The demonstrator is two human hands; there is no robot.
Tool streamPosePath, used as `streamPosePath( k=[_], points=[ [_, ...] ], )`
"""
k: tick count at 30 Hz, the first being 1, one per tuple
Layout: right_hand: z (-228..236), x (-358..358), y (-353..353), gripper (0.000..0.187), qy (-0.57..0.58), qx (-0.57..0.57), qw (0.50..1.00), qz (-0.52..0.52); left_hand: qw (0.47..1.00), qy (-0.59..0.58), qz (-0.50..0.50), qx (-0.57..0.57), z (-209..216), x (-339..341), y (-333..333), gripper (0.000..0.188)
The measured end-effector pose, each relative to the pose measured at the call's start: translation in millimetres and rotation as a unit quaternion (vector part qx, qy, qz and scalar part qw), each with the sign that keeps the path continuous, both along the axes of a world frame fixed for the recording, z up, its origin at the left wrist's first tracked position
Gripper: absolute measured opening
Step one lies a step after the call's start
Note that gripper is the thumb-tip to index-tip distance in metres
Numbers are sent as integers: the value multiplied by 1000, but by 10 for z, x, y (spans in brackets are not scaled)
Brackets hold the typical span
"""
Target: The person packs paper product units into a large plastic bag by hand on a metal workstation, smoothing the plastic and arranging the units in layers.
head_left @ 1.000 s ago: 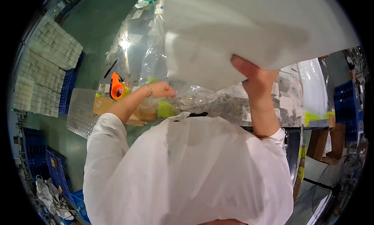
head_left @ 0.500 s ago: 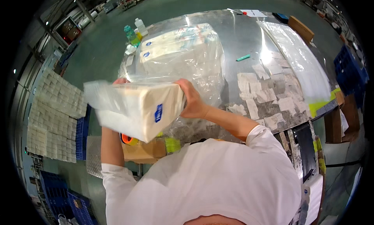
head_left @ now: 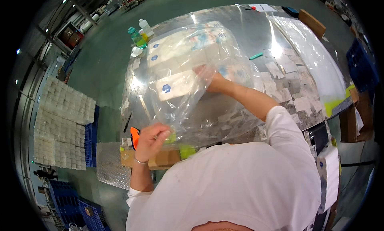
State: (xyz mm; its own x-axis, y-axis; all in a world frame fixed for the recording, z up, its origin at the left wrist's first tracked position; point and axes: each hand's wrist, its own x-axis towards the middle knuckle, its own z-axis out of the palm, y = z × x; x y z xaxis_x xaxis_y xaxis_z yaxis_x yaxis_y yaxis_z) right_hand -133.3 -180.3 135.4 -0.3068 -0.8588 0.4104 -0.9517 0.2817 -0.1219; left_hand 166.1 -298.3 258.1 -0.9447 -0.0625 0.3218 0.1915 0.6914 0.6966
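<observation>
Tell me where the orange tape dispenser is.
In the head view, left of centre: the tape dispenser is on the table beside your left hand, which partly hides it.

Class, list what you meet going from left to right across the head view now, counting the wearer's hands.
White stack → bubble wrap → left hand → right hand → small green item → plastic film → open carton.

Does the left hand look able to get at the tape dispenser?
Probably yes: the tape dispenser sits beside the left hand, nothing visible between them, though it seems to pinch the bag.
</observation>
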Motion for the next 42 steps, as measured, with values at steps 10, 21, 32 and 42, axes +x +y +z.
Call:
streamPosePath(
  k=[10, 21, 32, 42],
  points=[
    [-762, 472, 682, 60, -124, 14, 957, -262, 971, -234, 51, 22, -1180, 91, -202, 13],
    [-670, 1067, 5216, 26, -121, -336, 654, -667, 908, -360, -154, -148, -1433, -495, 89, 28],
    [-646, 773, 5528, 54, -314, -64, 564, -761, 811, -327, -485, -32, -453, -1761, 2083, 43],
    [-987, 319, 4035, 67, -565, -154, 648, -488, 840, -481, -171, 185, -1649, -2779, 2758, 67]
  ],
)
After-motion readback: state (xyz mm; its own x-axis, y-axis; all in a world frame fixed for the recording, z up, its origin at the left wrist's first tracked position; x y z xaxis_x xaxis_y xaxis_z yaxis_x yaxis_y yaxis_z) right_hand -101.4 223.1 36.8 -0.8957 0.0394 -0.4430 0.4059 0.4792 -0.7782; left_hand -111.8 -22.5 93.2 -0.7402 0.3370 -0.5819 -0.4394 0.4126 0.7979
